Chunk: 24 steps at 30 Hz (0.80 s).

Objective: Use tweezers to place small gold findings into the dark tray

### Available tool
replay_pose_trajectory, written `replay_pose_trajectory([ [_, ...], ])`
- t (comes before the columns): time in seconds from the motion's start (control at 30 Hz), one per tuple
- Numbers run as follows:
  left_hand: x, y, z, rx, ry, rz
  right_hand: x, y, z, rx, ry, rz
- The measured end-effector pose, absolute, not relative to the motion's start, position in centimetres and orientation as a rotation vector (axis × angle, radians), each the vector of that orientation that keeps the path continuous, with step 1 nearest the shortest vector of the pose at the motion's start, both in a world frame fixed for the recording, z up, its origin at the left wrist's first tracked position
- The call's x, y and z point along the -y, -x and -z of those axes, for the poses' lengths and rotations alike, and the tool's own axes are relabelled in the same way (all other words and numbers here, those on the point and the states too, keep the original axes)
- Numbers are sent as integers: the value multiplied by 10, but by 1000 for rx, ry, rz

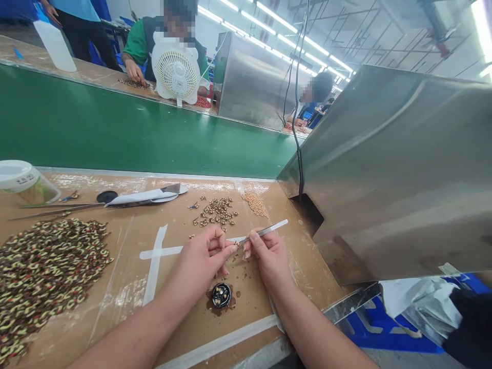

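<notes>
My left hand (205, 252) is closed in a pinch on a small dark part (236, 244), mostly covered by the fingertips. Close beside it, my right hand (269, 251) grips slim metal tweezers (273, 226), their rounded back end pointing up and right. The tweezers' tips meet the small part or stop just short; I cannot tell which. Below the hands sits a round black dish (221, 295) with a few tan beads in dark liquid, with wet spots around it. Beyond the hands lie a loose heap of small brass-coloured parts (219, 210) and a patch of tan beads (254, 204).
A large pile of small parts (49, 277) covers the left side. Behind it are a plastic tub (28, 184) and a paper-wrapped blade (144, 197). A metal housing (403, 179) borders the right. Across the green belt (115, 130), people work near a fan (177, 72).
</notes>
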State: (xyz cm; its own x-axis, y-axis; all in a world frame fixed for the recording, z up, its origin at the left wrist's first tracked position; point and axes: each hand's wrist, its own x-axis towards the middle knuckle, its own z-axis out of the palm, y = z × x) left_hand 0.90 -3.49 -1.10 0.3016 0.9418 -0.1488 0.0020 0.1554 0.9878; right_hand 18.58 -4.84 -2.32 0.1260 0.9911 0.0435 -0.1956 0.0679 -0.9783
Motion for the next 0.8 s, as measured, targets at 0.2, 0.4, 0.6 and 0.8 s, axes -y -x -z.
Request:
replay_pose_trajectory([
  [0.2,34,-7,7,-1082,-1254,-852,46,-200,18,968,1121,-1071],
  [0.4,32,0,-4,-1094,-1170,-1074,22,-226,0,1027,1275,-987],
  [0.6,29,8,-10,-1148,-1145,-1260,-10,-202,18,1152,1340,-1206],
  [0.8,35,12,-11,-1176,-1138,-1378,-14,-197,23,1201,1339,-1168],
])
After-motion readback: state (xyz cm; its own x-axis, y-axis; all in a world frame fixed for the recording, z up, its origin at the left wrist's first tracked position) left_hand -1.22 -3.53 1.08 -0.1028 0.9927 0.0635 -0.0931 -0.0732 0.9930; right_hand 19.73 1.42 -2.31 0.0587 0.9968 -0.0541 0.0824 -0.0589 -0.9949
